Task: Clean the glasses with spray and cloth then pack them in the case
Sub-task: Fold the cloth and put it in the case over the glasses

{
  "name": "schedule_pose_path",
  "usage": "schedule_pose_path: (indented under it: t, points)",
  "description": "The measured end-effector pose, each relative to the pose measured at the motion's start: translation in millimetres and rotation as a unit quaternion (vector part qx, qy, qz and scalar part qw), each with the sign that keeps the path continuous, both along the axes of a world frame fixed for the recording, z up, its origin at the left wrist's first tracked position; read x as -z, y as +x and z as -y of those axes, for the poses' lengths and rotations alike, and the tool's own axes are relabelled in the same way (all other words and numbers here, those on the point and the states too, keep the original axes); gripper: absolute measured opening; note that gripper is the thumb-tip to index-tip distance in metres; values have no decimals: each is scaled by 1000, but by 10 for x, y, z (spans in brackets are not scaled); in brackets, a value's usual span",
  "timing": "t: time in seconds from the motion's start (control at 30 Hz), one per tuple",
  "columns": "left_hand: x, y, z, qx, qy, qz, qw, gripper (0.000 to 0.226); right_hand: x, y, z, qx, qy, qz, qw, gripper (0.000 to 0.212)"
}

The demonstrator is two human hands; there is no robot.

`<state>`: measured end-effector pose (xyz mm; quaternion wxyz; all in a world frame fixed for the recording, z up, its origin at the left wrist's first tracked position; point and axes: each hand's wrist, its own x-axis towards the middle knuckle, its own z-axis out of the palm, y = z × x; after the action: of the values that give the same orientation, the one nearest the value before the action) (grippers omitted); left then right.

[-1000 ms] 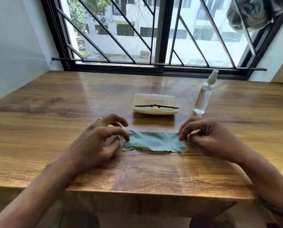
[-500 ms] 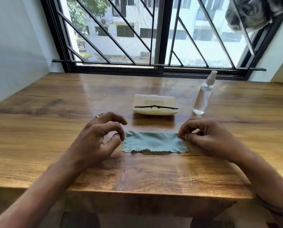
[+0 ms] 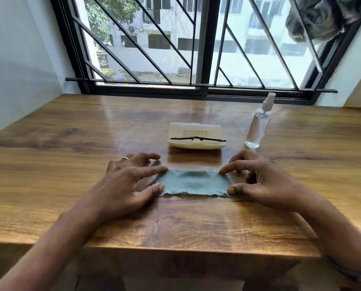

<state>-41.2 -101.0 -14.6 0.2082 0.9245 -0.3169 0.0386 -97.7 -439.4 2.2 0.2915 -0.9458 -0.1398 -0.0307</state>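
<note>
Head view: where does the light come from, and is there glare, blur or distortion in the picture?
Head view: daylight enters through the barred window behind the table; a pale glare band lies on the wood near the glasses case; the wide lens bends the frame edges outward; the right hand looks slightly soft.

Wood table (image 3: 49,164) w/ teal cloth (image 3: 193,183) near front, case (image 3: 196,136) behind, spray bottle (image 3: 258,127) at right.

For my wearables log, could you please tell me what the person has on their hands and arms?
Both forearms are bare, with no sleeves in view. The left hand wears a gold ring. A dark band shows at the right wrist; the right hand shows no ring.
</note>
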Motion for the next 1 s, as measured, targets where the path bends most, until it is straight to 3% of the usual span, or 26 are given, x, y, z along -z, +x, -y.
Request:
schedule_pose_path:
  t: [0.43,0.63,0.77,0.9,1.0]
  points:
    - [-21,-21,44,-38,-33,-10,999,63,14,0,-21,27,-2,28,999,33]
    - [-14,3,39,-55,50,-7,997,76,14,-8,-12,19,-49,14,999,44]
    - [-37,-12,57,-60,35,-14,998,77,-37,-31,-41,41,13,-2,999,40]
    - [-50,87,79,-75,-89,6,993,52,-133,-95,-381,76,100,112,986,19]
    - [-122,209,109,-68,-96,4,993,26,-140,-81,-885,53,44,160,985,7]
